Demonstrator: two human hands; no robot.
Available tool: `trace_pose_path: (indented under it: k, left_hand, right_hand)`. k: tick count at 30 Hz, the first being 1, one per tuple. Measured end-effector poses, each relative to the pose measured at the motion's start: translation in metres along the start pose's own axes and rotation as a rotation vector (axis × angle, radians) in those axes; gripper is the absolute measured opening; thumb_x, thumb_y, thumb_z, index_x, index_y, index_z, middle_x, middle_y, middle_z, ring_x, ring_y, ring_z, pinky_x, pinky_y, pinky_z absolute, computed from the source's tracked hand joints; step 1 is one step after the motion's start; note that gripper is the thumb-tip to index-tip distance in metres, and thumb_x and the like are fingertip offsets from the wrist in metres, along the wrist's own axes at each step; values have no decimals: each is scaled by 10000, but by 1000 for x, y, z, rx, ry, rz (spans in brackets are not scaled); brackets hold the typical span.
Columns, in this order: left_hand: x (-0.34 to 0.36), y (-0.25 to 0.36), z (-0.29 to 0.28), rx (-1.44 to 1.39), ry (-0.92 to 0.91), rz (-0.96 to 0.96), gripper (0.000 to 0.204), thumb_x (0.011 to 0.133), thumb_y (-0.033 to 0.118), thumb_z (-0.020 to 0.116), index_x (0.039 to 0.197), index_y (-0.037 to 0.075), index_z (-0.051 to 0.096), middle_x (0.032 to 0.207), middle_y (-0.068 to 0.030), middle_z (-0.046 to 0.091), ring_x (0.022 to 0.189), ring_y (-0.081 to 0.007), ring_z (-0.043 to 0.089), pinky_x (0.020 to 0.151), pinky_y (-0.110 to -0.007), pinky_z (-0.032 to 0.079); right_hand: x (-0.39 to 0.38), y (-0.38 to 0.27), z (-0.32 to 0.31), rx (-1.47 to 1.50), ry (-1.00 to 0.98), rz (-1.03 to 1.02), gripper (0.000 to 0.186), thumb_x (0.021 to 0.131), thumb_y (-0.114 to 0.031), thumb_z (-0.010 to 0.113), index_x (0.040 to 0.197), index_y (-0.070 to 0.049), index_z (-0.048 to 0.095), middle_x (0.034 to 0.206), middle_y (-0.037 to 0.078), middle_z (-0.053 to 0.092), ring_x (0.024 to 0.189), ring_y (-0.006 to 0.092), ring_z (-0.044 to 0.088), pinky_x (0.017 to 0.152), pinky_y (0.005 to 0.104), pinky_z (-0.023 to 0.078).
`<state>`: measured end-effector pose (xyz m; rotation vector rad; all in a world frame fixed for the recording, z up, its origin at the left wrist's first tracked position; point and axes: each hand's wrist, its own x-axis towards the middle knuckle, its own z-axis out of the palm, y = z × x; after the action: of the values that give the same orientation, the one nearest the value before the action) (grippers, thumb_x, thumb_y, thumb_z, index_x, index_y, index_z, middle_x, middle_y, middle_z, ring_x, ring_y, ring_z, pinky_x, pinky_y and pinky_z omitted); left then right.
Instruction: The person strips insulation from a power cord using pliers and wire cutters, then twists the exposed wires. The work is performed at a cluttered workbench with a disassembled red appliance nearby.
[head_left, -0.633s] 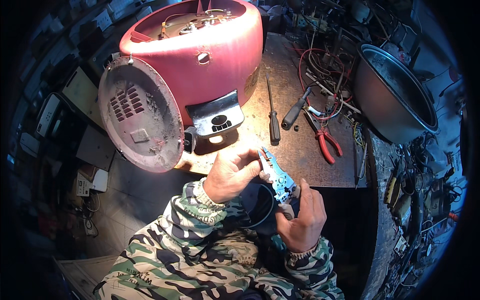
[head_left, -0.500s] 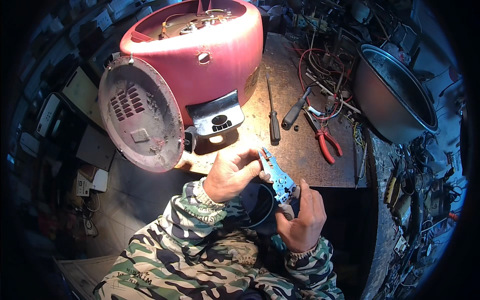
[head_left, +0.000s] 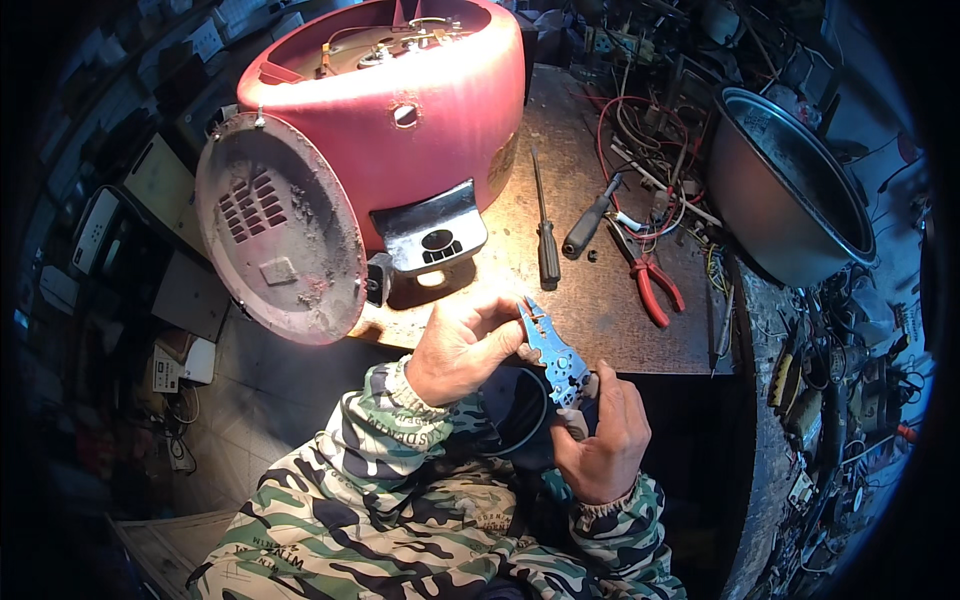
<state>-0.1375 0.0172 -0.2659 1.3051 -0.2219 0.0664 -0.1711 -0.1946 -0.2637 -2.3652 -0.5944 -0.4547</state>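
Note:
My right hand point(head_left: 610, 440) is closed round the handles of a blue wire stripper point(head_left: 562, 362), whose jaws point up and away from me. My left hand point(head_left: 458, 350) is closed in a pinch right beside the jaws. What its fingertips hold, if anything, is too small and hidden to make out. Both hands are just off the near edge of the wooden table point(head_left: 590, 325). Beyond them stands a pink rice cooker body point(head_left: 440, 140) with its inside exposed. A dusty round base cover point(head_left: 290, 240) hangs open at its left, and a silver control panel point(head_left: 430, 235) sticks out in front.
Two screwdrivers point(head_left: 548, 255) and red-handled pliers point(head_left: 652, 290) lie on the table. Behind them is a tangle of wires point(head_left: 650, 170). A metal inner pot point(head_left: 790, 190) leans at the right, above a heap of parts point(head_left: 820, 400). A dark round container point(head_left: 515, 410) sits below my hands.
The wire stripper's jaw tips look slightly closer together. Both hands have stayed nearly in place.

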Motion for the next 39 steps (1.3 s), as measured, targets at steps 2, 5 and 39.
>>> trace_pose_path:
  k: [2, 5, 39]
  left_hand:
    - [0, -3, 0, 15, -3, -6, 191, 961, 96, 653, 1074, -52, 611, 950, -78, 676, 844, -127, 662, 788, -281, 563]
    - [0, -5, -1, 43, 2, -12, 193, 965, 99, 647, 1075, -56, 610, 949, -84, 682, 850, -134, 667, 799, -289, 566]
    - [2, 14, 11, 305, 110, -154, 485, 661, 155, 930, 950, 30, 562, 799, 52, 519, 682, -2, 443, 594, -149, 387]
  right_hand:
    - [-1, 1, 1, 18, 6, -1, 706, 610, -32, 766, 1253, 127, 521, 921, 201, 595, 809, 342, 613, 704, 407, 519]
    - [-1, 3, 4, 42, 22, -11, 684, 605, -18, 759, 1235, 124, 533, 881, 197, 591, 770, 348, 613, 685, 411, 518]
    - [32, 29, -25, -231, 184, 121, 639, 671, -72, 776, 1241, 97, 542, 979, 210, 583, 862, 375, 590, 777, 439, 491]
